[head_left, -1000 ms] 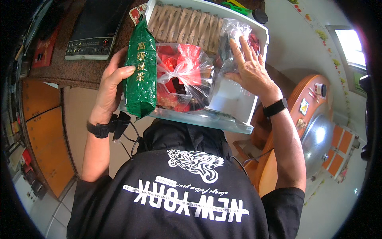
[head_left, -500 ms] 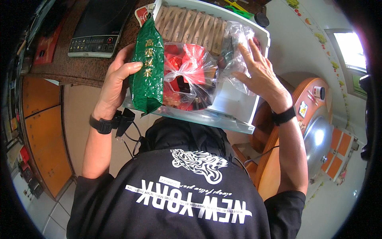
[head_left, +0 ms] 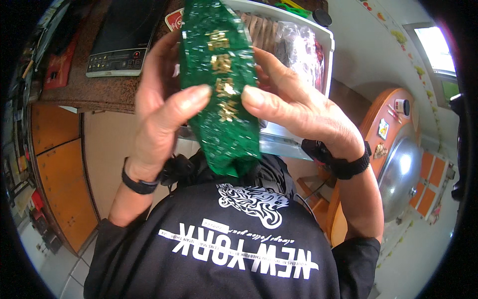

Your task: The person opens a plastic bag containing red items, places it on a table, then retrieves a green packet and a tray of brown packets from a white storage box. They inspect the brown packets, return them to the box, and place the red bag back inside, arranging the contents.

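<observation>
A glossy green foil tea packet [head_left: 224,142] with gold lettering is held upright in front of me, above the white drawer [head_left: 329,60]. My left hand [head_left: 162,107] grips its left edge, thumb on the front and fingers behind. From the other side my right hand [head_left: 303,104] holds it the same way. Beyond the packet, brown sachets [head_left: 261,31] stand in a row in the drawer. Beside them a clear plastic bag [head_left: 298,47] lies along the right side. The packet and my hands hide most of the drawer's middle.
A black induction cooktop [head_left: 117,57] sits on the brown stone counter [head_left: 99,97] to the left. At the drawer's far right corner is a round black lid [head_left: 322,18], near a green object [head_left: 296,10]. A wooden table [head_left: 366,129] at the right bears a domed metal cover [head_left: 401,174].
The packet has moved right and closer to me, over the drawer. My right hand has left the clear plastic bag and now grips the packet's right side. The red bundle is now hidden.
</observation>
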`<state>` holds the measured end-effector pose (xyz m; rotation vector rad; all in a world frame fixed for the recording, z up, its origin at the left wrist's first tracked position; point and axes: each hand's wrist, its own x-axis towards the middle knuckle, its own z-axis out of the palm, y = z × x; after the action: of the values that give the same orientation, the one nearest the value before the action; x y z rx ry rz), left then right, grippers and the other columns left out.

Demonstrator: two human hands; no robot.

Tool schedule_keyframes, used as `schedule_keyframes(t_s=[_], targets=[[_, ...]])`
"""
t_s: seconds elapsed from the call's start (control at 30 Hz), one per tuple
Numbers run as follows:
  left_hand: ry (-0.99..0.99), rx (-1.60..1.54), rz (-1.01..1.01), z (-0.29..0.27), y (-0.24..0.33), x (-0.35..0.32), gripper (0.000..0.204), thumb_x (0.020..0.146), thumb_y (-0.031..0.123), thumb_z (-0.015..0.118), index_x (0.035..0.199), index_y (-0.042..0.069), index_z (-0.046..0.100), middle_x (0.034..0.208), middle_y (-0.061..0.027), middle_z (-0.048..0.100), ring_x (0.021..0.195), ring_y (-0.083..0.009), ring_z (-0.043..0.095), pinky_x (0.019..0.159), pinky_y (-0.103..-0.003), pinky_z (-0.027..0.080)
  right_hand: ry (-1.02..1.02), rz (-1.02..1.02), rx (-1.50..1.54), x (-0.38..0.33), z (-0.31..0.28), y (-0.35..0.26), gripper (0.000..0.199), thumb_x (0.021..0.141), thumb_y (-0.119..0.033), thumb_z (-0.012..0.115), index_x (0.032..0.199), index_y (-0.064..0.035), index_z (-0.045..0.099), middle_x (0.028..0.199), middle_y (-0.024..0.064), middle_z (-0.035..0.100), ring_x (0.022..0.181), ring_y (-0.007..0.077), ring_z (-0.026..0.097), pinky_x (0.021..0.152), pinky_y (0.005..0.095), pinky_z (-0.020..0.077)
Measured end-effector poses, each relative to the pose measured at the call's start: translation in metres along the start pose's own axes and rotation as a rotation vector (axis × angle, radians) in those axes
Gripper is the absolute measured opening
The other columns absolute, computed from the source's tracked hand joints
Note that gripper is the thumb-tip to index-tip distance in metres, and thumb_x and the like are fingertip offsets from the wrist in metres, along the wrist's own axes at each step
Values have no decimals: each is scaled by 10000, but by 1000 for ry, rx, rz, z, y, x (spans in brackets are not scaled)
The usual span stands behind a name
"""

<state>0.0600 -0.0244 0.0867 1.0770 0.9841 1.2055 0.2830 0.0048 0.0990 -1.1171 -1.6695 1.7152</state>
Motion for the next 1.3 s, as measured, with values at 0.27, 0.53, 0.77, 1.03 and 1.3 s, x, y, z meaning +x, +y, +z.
schedule_keyframes(t_s=[0.27,0.53,0.77,1.03,1.3], targets=[[-338,-172,-35,35,-20,-6,928,947,279,717,1569,-2,88,1522,-182,339,1348,-274,461,1097,-383,421,87,175,179,-22,-15,-20,921,779,-356,859,1481,3,384,1278,140,622,1154,230,605,1026,345,468],[-87,83,-73,-7,-35,-7,478,1025,267,563,1434,40,461,1396,-100,558,1195,-198,612,1016,-327,470,229,38,-536,-43,-48,-14,1050,675,-214,881,1547,-65,315,1345,200,573,1256,303,566,1092,403,440],[16,189,-42,-36,-50,-15,392,1012,198,617,1347,6,547,1186,-70,634,1034,-117,620,891,-257,494,137,-175,-984,-44,-34,42,1063,664,-115,871,1548,-82,282,1314,232,540,1212,404,577,1027,436,505],[-181,788,300,-21,-51,-17,404,941,127,669,1315,-3,587,1335,-168,559,1151,-270,607,967,-352,502,59,-115,-1146,-54,-26,69,1030,659,-140,882,1507,-1,315,1110,186,564,1070,358,618,952,427,511],[-402,1015,516,9,-50,-9,437,862,120,717,1278,30,622,1389,-186,517,1237,-360,556,1036,-446,458,-71,0,-1240,-60,-21,80,1131,641,-242,917,1516,60,267,1271,219,526,1189,380,567,1016,418,482]])
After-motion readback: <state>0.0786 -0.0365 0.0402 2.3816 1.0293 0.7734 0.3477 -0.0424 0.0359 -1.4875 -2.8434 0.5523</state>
